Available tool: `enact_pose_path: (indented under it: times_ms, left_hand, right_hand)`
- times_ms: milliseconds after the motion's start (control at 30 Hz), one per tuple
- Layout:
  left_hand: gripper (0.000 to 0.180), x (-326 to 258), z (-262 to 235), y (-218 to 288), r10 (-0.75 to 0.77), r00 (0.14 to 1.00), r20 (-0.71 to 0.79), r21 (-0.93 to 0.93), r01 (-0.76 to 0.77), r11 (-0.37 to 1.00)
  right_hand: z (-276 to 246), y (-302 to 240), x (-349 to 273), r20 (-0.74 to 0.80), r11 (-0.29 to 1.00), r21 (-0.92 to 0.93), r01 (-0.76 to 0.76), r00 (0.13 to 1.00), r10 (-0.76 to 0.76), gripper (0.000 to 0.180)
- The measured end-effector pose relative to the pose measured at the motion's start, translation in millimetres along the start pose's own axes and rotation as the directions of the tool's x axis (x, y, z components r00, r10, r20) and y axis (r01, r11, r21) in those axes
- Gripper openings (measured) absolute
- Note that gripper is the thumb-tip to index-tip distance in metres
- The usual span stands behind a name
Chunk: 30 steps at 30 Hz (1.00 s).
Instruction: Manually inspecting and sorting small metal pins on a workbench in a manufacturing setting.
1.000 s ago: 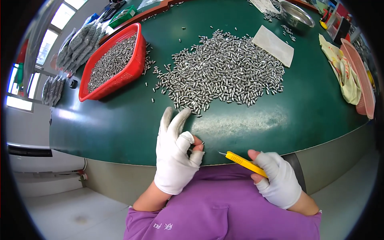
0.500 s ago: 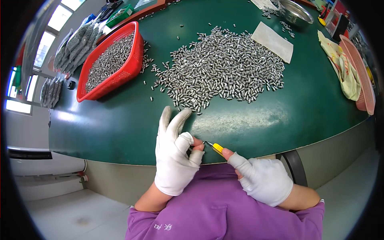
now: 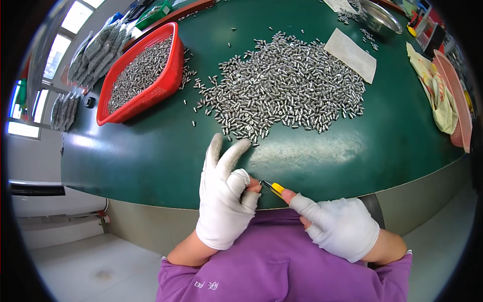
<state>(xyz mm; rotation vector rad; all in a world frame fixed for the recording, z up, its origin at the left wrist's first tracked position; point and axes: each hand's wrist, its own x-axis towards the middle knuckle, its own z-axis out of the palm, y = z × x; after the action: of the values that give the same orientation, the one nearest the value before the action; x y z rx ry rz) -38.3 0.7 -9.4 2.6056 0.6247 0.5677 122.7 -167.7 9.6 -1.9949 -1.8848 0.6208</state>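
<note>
My left hand [image 3: 225, 201], in a white glove with bare thumb and index tips, pinches a small metal piece [image 3: 261, 182] whose shape is mostly hidden. Its other fingers stretch toward the pile. Gripped in my gloved right hand [image 3: 339, 224] is a slim yellow-and-black hand tool [image 3: 276, 187], its dark narrow end touching or very close to the pinched piece. I cannot tell the tool's exact kind. Beyond my hands, a wide pile of small shiny cylindrical metal parts [image 3: 287, 85] covers the middle of the green table [image 3: 166, 161].
A red plastic basket [image 3: 177, 65] of similar parts stands at left, near filled plastic bags [image 3: 98, 55]. Off-white paper [image 3: 352, 55] lies against the pile's right side. A metal bowl [image 3: 381, 19] sits far right; a yellowish cloth bag [image 3: 432, 90] rests by a pink basket [image 3: 453, 100].
The view has shifted slightly, so the table's things appear a little displaced. Both hands keep nearly the same pose, with the tool's tip still at the piece between my left fingertips.
</note>
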Motion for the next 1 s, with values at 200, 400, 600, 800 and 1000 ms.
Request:
enact_pose_path:
  times_ms: [200, 400, 600, 800, 1000]
  left_hand:
    - [0.036, -1.1, -0.7, -0.8, 0.016, 1.000, -0.007, 0.030, -0.016, 0.999]
    - [0.016, -18.7, -4.2, -14.4, -0.157, 0.971, -0.180, -0.244, 0.110, 0.963]
    - [0.024, -28.2, -40.5, -40.8, -0.184, 0.695, -0.695, -0.436, -0.204, 0.877]
    - [0.019, -43.9, -54.7, -0.7, -0.044, 0.565, -0.824, -0.529, -0.739, 0.418]
    - [0.023, -32.4, -23.5, 33.7, -0.032, 0.378, -0.925, -0.333, -0.770, 0.544]
  right_hand:
    - [-2.8, -6.2, 0.9, 0.028, 0.992, -0.129, -0.018, 0.999, 0.022, 0.064]
    - [7.0, 14.4, 0.2, -0.235, 0.892, 0.444, -0.081, 0.950, 0.203, 0.060]
    - [25.6, 15.1, 35.5, -0.414, 0.856, 0.482, 0.187, 0.910, 0.034, 0.060]
    - [65.1, -53.7, 89.9, -0.067, 0.619, 0.738, 0.269, 0.942, -0.329, 0.065]
    - [62.0, -59.2, 96.5, -0.285, 0.465, 0.804, 0.369, 0.927, -0.244, 0.057]
